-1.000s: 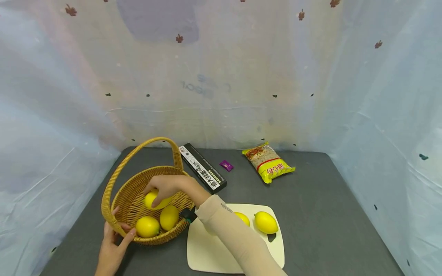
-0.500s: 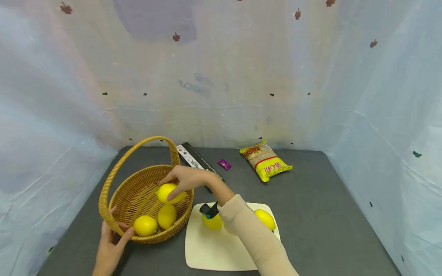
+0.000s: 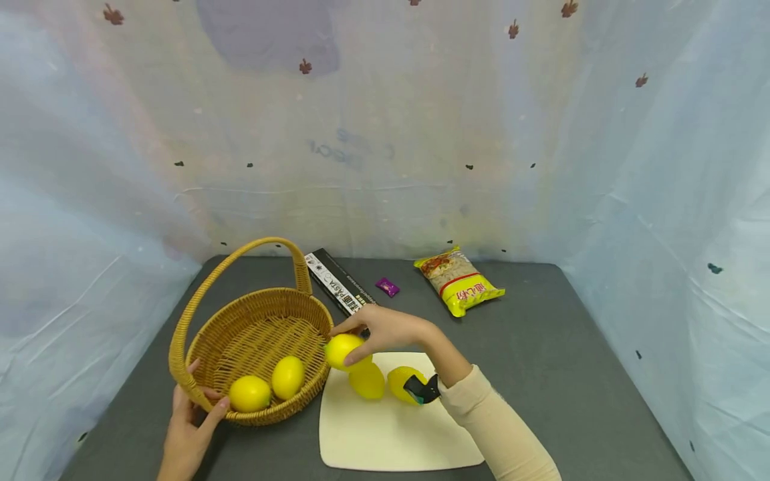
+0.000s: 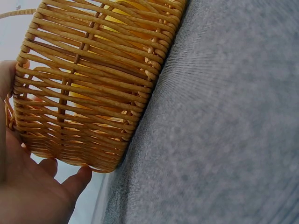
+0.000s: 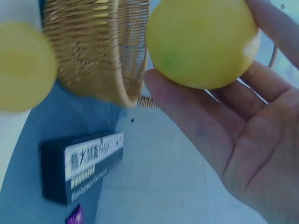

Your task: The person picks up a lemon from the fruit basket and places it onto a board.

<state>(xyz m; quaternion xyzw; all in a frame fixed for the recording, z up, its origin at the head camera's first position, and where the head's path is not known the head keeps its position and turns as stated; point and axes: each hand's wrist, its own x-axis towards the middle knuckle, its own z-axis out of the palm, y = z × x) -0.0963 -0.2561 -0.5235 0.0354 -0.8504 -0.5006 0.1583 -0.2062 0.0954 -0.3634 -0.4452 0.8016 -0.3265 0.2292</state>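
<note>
Just right of the wicker basket (image 3: 265, 307), your right hand (image 3: 388, 333) pinches a lemon (image 3: 341, 350) between thumb and fingers; at the basket's near left, your left hand (image 3: 188, 429) grips its side.

Pasta box (image 3: 339, 282) – purple packet (image 3: 388, 287) – bag (image 3: 459, 280)

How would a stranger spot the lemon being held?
Find the wicker basket on the dark table. Just to its right, by the cream board, is the right hand. The lemon it holds is the one: other visible lemons lie in the basket or on the board.
</note>
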